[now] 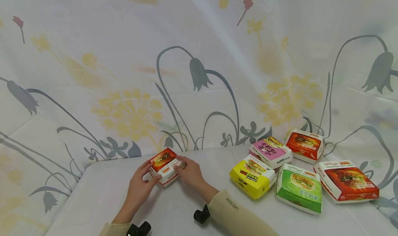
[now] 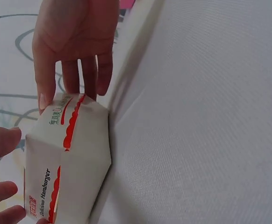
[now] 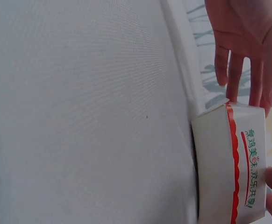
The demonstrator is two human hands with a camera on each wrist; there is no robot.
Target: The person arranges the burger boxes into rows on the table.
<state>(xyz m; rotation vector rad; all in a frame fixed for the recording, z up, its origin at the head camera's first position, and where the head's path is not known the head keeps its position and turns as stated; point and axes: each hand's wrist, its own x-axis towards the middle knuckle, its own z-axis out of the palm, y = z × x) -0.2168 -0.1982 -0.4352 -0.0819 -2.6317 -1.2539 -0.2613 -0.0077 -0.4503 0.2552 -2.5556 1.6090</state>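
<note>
A red-and-white hamburger box (image 1: 163, 160) with a burger picture on its lid rests on the table near the back edge. My left hand (image 1: 139, 187) grips its left end, thumb by the near edge and fingers along the far left side. From the right, my right hand (image 1: 192, 173) holds the box, thumb over the lid and fingers at the far side. In the left wrist view the white side of the hamburger box (image 2: 87, 140) faces the camera, its flaps folded shut. The right wrist view shows the white end of the hamburger box (image 3: 215, 158).
To the right stand several other burger boxes: a yellow box (image 1: 248, 180), a pink box (image 1: 268, 151), a green box (image 1: 300, 184), a smaller red box (image 1: 304, 144) and a larger red box (image 1: 348, 180). A flowered curtain (image 1: 124, 56) hangs behind the white table (image 1: 93, 194).
</note>
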